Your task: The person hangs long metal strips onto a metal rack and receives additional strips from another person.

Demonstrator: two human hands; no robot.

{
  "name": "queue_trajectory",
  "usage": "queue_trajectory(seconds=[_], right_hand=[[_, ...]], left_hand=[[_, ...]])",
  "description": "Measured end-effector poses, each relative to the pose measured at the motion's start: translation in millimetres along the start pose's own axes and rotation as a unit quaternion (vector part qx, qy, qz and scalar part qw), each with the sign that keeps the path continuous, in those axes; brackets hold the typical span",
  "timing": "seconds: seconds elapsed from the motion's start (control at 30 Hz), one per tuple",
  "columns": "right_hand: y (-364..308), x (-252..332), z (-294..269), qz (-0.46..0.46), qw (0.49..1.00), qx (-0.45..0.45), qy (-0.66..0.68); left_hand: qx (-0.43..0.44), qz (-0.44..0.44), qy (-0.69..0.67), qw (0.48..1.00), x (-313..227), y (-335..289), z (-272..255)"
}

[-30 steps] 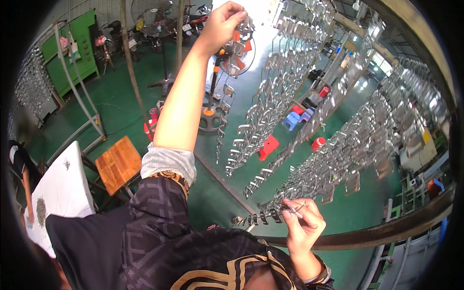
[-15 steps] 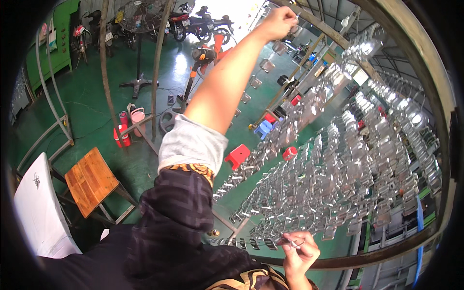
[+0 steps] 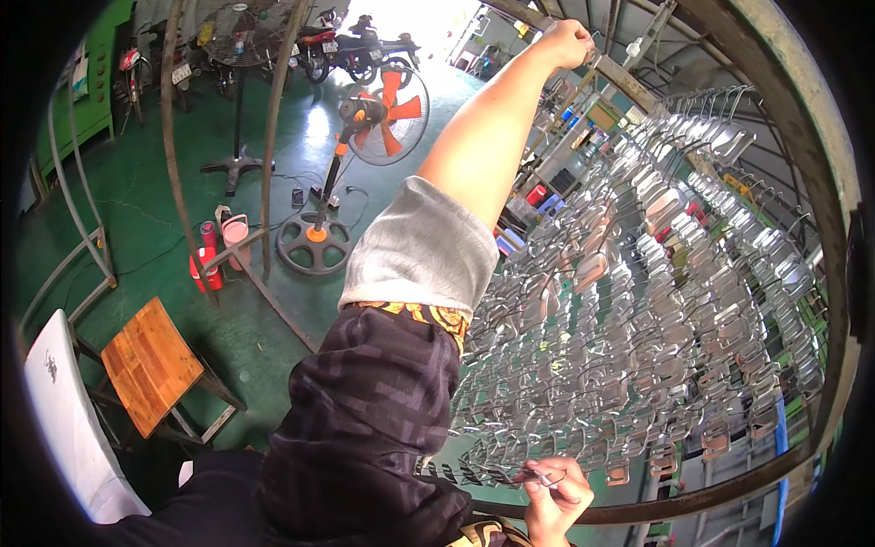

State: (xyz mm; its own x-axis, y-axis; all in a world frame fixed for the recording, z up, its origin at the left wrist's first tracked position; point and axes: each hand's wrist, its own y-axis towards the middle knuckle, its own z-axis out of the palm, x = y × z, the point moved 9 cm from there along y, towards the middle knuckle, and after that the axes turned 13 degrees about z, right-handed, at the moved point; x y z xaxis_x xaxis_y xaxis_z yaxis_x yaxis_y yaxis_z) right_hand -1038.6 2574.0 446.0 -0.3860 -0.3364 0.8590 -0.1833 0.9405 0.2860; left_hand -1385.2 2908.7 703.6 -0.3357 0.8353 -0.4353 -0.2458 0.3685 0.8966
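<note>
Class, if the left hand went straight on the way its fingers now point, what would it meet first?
Probably the brownish overhead bar, seen just beyond the left hand, though one view leaves the depth unclear.

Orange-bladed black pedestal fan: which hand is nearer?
Left. The left hand is outstretched, up and to the right of the fan in view; the right hand is low, at lower right, farther off.

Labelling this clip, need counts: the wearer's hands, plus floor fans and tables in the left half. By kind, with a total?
Hands: 2 (left hand raised, right hand low)
Floor fans: 2 (orange fan, dark fan)
Tables: 2 (wooden table, white table)
Total: 6
Not counted: the metal parts, which overlap too densely.
</note>
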Motion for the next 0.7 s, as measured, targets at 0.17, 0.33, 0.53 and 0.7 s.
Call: queue_trajectory(seconds=[0.17, 0.33, 0.53, 0.7], right_hand=[[-1.2, 1.7, -1.6, 0.021, 1.0, -0.009, -0.001], [2.7, -1.6, 0.5, 0.007, 1.0, 0.001, 0.0], [3.3, -3.3, 3.9, 0.014, 1.0, 0.009, -0.002], [-3.3, -33.8, -2.7, -0.005, 0.999, -0.002, 0.049]], left_hand=[[0.051, -0.046, -0.091, 0.993, 5.5, -3.5, 25.5], [0.093, -0.088, -0.13, 0.983, 14.2, -9.5, 30.7], [0.084, -0.095, -0.177, 0.976, 23.4, -10.1, 34.6], [0.072, -0.081, -0.179, 0.978, 33.1, -7.4, 60.4]])
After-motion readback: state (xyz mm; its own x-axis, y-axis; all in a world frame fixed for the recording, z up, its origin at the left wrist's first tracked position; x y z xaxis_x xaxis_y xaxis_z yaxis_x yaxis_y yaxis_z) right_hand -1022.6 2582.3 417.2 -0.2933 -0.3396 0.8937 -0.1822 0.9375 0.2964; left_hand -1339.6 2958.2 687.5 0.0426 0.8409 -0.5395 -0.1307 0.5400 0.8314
